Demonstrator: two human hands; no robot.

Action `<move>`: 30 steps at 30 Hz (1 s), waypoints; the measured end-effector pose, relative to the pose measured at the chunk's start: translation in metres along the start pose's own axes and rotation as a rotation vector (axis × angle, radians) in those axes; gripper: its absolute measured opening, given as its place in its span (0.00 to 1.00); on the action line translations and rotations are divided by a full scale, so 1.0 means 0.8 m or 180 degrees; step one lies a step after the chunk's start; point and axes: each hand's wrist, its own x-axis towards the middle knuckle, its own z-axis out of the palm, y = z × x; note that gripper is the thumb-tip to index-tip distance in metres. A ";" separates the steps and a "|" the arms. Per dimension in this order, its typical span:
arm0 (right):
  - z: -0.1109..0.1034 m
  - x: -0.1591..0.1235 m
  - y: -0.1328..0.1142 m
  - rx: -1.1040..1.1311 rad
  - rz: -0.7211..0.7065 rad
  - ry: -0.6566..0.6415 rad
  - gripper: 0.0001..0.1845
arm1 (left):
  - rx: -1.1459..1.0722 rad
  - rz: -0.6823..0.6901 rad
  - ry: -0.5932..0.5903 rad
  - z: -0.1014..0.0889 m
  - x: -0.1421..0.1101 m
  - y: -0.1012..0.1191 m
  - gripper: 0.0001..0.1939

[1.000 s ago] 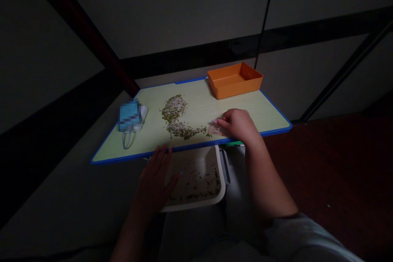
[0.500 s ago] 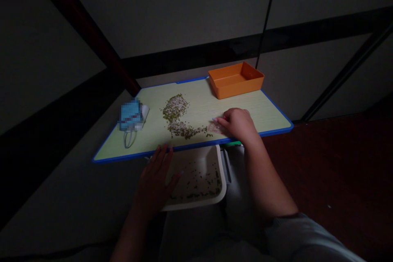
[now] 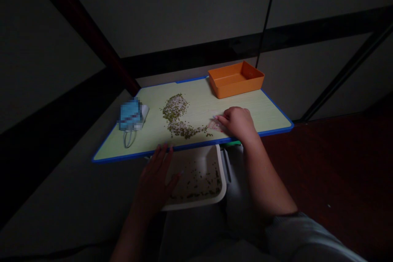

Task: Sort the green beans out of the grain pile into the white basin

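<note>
My right hand (image 3: 240, 122) is closed over the right part of the board, its fingertips pinching a thin clear plastic piece with pink markings (image 3: 215, 125), partly hidden by the fingers. Just left of that piece, a trail of small green and white grains (image 3: 186, 129) leads to a larger grain pile (image 3: 175, 106). My left hand (image 3: 156, 178) lies with fingers stretched out at the board's front edge, above the left side of a white bin (image 3: 222, 190). Dark grains are scattered on the bin's bottom, and my left hand hides part of it.
The pale board (image 3: 153, 141) has a blue rim. An orange box (image 3: 239, 88) stands at its back right. On the left lies a blurred-out blue thing (image 3: 130, 114) with a grey cord loop (image 3: 128, 139). A wall (image 3: 190, 12) rises behind the board.
My right hand has shifted very slightly away from me, still holding the clear plastic piece. My left hand and the grains look the same.
</note>
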 end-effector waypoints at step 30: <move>-0.009 -0.002 0.004 0.0345 -0.0038 -0.0114 0.21 | -0.0100 0.0005 -0.0041 0.001 0.001 -0.002 0.39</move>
